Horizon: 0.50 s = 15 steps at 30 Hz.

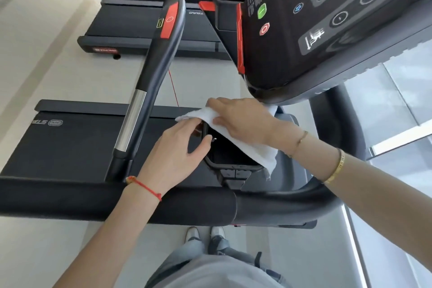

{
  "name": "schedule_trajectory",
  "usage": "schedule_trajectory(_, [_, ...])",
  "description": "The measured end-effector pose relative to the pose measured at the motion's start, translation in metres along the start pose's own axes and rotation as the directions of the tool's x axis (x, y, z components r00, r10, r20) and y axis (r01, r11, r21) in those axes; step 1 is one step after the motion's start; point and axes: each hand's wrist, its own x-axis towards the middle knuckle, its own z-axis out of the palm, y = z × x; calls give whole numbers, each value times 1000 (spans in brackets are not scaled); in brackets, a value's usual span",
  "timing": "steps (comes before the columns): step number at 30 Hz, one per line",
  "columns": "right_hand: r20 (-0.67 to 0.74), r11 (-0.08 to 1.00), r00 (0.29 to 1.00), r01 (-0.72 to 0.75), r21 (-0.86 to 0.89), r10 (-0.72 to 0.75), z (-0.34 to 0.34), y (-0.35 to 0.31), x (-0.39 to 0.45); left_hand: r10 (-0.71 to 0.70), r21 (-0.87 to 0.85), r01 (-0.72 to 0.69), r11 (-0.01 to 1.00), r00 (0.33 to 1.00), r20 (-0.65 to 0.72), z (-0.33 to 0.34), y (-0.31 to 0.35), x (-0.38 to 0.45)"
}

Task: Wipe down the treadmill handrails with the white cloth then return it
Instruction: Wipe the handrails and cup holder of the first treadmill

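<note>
1. Pale gym flooring (46, 91) runs under everything, with bright glass panels on your right; you stand beside the machine, your shoes showing at the bottom between floor and rail.

2. Nearest you, the thick padded black side handrail (117, 203) crosses the view just above your waist. Both forearms reach over it, so your body stays off the belt while you work at the console end.

3. Your left hand (173, 154) sits just past that rail, thumb and fingers spread apart and curled lightly around the left edge of the black rectangular cup-holder tray (231, 159). It looks like a steadying grip, perhaps holding the pocket's rim while the cloth goes over it.

4. Your right hand (240, 119) lies palm down with fingers together and extended, pressing the folded white terry cloth (257, 147) flat. The cloth drapes diagonally across the tray's right rim, one end poking out beyond your fingertips, the other hanging off the near corner. Whether you are wiping here or laying it back, I cannot tell.

5. Further out, the curved black centre handlebar with a silver sensor strip and red panel (154, 72) rises untouched by either hand.

6. Above right hangs the black button-covered control console (327, 18), and beyond it a second treadmill's deck (131, 25).
</note>
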Motion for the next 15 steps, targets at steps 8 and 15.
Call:
schedule_trajectory(8, [-25, 960, 963, -267, 86, 270, 2, 12, -44, 14, -27, -14, 1000, 1000, 6, 1, -4, 0])
schedule_trajectory(15, [-116, 952, 945, -304, 33, 306, 9, -1, -16, 20, -53, -19, 998, 1000, 11, 2, -3, 1])
